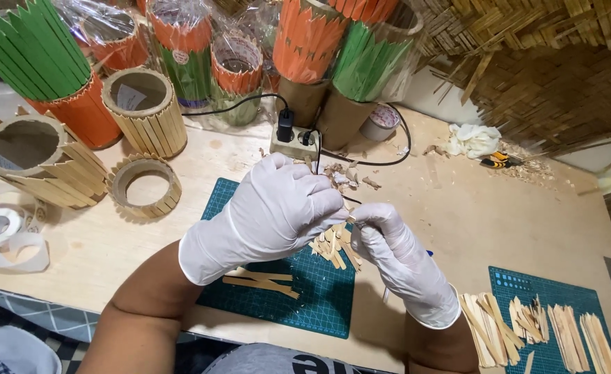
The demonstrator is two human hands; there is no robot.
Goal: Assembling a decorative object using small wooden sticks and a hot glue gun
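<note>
Both my hands wear white gloves and meet above a green cutting mat (pixel 319 298). My left hand (pixel 271 211) is closed, fingers curled toward the right hand. My right hand (pixel 388 242) is closed too; what either grips is hidden between the fingers, though a thin dark piece pokes out where they meet. Below them lies a small heap of cut wooden stick pieces (pixel 334 246). Two longer flat sticks (pixel 264 280) rest on the mat near my left wrist.
Cardboard tubes clad in wooden sticks (pixel 146 104) stand at the left, with green and orange painted ones (pixel 42 55) behind. A power strip (pixel 293 138) sits mid-table. Tape rolls (pixel 0 225) lie far left. Sorted stick bundles (pixel 527 325) cover a second mat at the right.
</note>
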